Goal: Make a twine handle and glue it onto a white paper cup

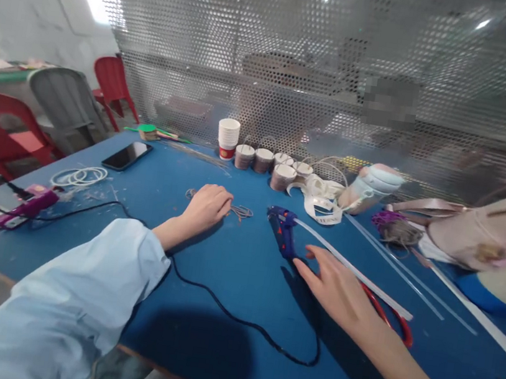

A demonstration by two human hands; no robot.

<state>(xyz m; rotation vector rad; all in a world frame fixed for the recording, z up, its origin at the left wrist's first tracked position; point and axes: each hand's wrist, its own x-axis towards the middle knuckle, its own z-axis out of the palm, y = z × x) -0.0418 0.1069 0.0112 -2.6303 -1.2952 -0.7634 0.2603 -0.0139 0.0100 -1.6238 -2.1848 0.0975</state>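
Note:
My left hand (206, 208) is closed over a small bundle of thin brown twine (241, 212), whose loops stick out on both sides; the fingertips are partly hidden. To the right lies a blue hot glue gun (286, 244) on its side, a long white glue stick (354, 270) coming out of its back end. My right hand (331, 282) hovers just beside the gun's handle, thumb and fingers apart, holding nothing. Red-handled scissors (405, 330) lie partly hidden behind that hand and the glue stick.
Twine-wrapped cups (283, 177) and stacked paper cups (227, 139) line the back by a perforated metal panel. A black cord (235, 319) crosses the blue table near me. Left are a phone (126, 155), a white coil (78, 177) and a purple power strip (19, 207); right, a tumbler (370, 187).

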